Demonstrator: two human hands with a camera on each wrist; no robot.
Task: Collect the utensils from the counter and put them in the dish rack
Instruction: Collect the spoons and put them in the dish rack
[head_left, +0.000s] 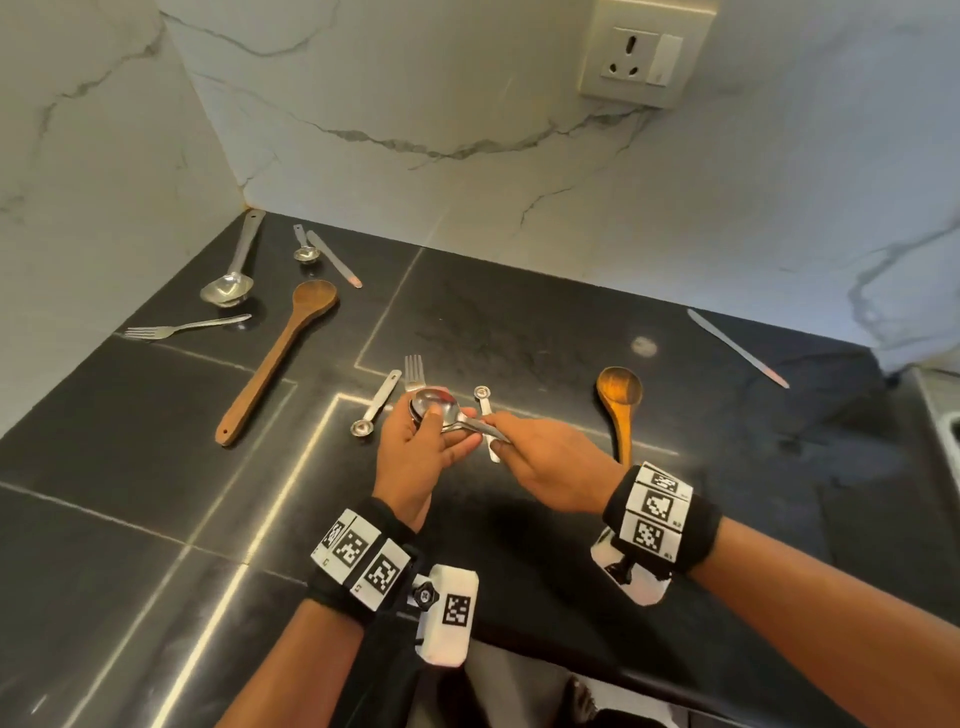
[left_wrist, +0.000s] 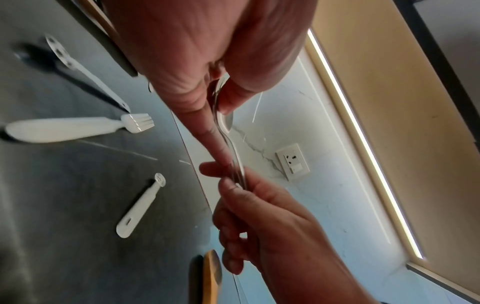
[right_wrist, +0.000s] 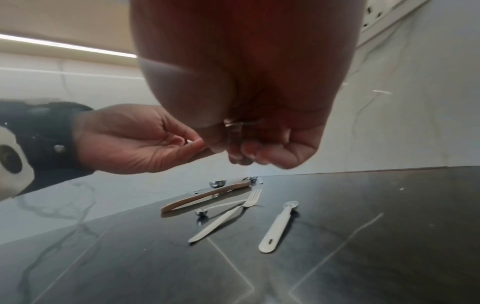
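A: quick one, where's the spoon (head_left: 441, 408) and who has it?

B: both hands, above the table (head_left: 519, 322), not touching it. Left hand (head_left: 415, 452) pinches the bowl end, thumb on top of the bowl. Right hand (head_left: 550, 467) has its fingers curled round the handle end. In the left wrist view it looks like more than one thin steel handle bunched there, can't count them

A: long axis?

B: runs left to right across the body, bowl to the person's left, handle to the right, roughly level. So each grip is closed on one end, nothing wide open

A: which hand is nearer the next pick?

B: fork (head_left: 414, 371) lies just beyond the left hand, tines pointing away. Small measuring spoon (head_left: 375, 402) just left of it. Another measuring spoon (head_left: 485, 415) runs under the right hand. Light wooden spoon (head_left: 621, 405) sits to the right, nearer the right hand. Long wooden spoon (head_left: 275, 358) and the ladle (head_left: 231, 275) are well off to the left

A: dish rack?

B: can't see one in any view. My guess, one hand has to let go of its end before it can reach the fork
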